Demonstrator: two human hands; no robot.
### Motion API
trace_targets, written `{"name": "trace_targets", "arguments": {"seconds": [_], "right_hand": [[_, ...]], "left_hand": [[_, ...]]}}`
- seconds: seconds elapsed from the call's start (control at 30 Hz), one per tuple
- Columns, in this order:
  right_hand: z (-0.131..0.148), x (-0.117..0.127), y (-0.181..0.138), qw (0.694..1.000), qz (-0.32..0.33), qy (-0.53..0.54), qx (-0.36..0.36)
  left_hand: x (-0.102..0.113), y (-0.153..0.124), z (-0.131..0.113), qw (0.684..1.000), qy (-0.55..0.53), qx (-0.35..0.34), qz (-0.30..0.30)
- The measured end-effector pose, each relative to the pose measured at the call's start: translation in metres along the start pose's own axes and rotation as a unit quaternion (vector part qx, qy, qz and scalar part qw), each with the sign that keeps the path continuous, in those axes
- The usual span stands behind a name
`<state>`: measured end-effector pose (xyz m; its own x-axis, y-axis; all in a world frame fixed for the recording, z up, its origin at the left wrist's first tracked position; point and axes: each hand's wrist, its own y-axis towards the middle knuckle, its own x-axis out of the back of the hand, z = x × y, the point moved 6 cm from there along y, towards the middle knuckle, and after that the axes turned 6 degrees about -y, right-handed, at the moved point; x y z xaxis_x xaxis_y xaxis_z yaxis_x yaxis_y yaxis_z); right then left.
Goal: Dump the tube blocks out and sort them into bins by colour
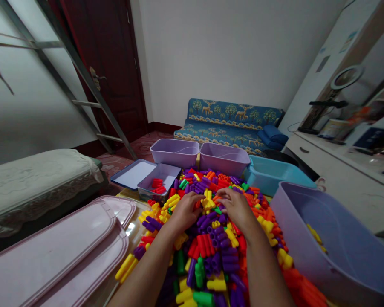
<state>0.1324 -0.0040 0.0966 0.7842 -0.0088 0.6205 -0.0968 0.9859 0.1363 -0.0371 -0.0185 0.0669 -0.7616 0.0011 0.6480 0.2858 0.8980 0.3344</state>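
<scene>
A large pile of tube-shaped plastic building pieces [205, 245] in purple, red, yellow, green and orange lies in front of me. My left hand [186, 211] reaches over the middle of the pile, its thumb and forefinger closed at the left edge of a yellow building piece [208, 202]. Just right of that piece, my right hand [235, 207] is open, fingers curved and apart, holding nothing I can see. Joined red pieces [205, 246] and a green piece [199, 272] lie nearer to me, between my forearms.
Two lilac bins [175, 147] [225, 155] and a turquoise bin [278, 172] stand behind the pile. A larger lilac bin [294, 213] at right holds some yellow pieces. Left are an open box [143, 189] with red pieces and several pale pink lids [57, 243]. A patterned sofa [226, 123] stands beyond.
</scene>
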Motion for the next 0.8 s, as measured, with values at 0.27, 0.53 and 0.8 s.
{"name": "trace_targets", "arguments": {"seconds": [0.27,0.53,0.8], "right_hand": [[-0.002,0.018,-0.004,0.981,-0.005,-0.194,0.013],[-0.007,0.012,-0.007,0.966,0.044,-0.254,0.005],[-0.021,0.01,0.0,0.971,0.03,-0.238,0.01]], "left_hand": [[-0.001,0.0,0.0,1.0,0.01,-0.006,0.001],[0.0,-0.001,-0.001,1.0,0.014,-0.018,0.006],[0.003,0.002,0.005,0.999,-0.004,0.013,-0.044]]}}
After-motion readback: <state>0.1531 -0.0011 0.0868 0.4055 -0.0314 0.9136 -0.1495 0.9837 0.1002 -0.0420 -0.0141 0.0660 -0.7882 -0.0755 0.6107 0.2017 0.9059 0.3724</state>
